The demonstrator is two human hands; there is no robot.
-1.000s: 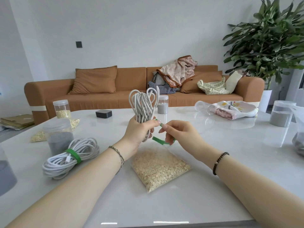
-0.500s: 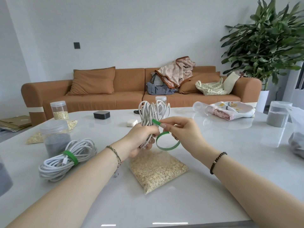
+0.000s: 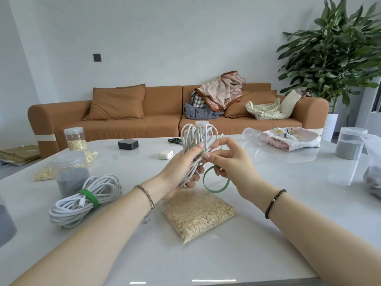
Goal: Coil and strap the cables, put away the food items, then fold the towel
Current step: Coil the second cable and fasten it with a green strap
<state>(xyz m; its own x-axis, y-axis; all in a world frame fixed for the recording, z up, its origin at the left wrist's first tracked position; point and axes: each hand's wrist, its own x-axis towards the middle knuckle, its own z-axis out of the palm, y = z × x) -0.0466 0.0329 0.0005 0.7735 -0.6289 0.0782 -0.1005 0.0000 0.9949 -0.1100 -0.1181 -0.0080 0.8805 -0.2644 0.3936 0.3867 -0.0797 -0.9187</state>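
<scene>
Over table [image 3: 268,203], left fingers [image 3: 193,150] clutch cable bundle [image 3: 193,135], right fingers [image 3: 216,157] pinch half-hidden strap [image 3: 215,190]

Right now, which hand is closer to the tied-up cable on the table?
Left. The left hand, gripping the cable bundle, is right of the strapped cable coil; the right hand, pinching the green strap, is farther right.

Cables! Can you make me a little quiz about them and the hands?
1. True or false: the coil lying on the table is already strapped.
2. Fill in: the right hand pinches a green ____.
3. Which hand grips the unstrapped bundle? A. left hand B. right hand

Key: 1 true; 2 strap; 3 A.
</scene>
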